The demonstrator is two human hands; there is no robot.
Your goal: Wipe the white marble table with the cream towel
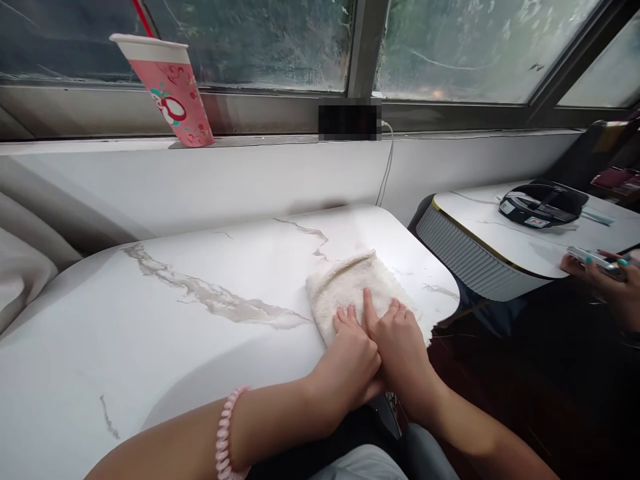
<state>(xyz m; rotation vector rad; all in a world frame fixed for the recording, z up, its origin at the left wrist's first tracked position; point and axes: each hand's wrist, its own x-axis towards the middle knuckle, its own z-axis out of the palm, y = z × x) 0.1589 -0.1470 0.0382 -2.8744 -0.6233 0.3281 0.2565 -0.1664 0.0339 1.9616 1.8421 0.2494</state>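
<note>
A cream, fluffy cloth (345, 283), folded over itself, lies near the right end of the white marble-patterned table (210, 347). My left hand (353, 357) holds its near part, fingers curled down onto the fabric. Close beside it, my right hand (403, 340) also presses and holds the cloth, its index finger stretched forward and the other fingers bent. The two hands touch near the table's front edge. What lies beneath the palms is hidden. A pink coiled band circles my left forearm.
A pink paper cup (175, 100) with a red straw stands on the window ledge. A white cable (389, 163) hangs from the ledge. At right, a second table (475, 207) bears a black visor-like headpiece (543, 203); another person's hands (607, 280) hold a phone-like device.
</note>
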